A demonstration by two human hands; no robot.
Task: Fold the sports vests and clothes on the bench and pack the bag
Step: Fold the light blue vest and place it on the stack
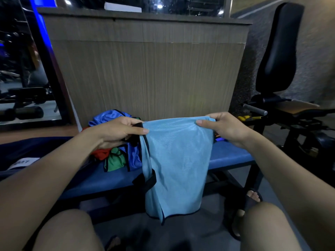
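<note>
A light blue mesh sports vest with black trim hangs in the air in front of the blue padded bench. My left hand pinches its top left corner and black strap. My right hand grips its top right corner. The vest's lower hem drops below the bench's edge, between my knees. Behind my left hand, a heap of vests in blue, green and red lies on the bench. At the left, a dark navy bag with a white label rests on the bench, partly hidden by my left forearm.
A wood-grain partition stands right behind the bench. To the right is a black gym machine with a padded seat back and a handle bar. A mirror lies to the left. My sandalled foot rests on the grey floor.
</note>
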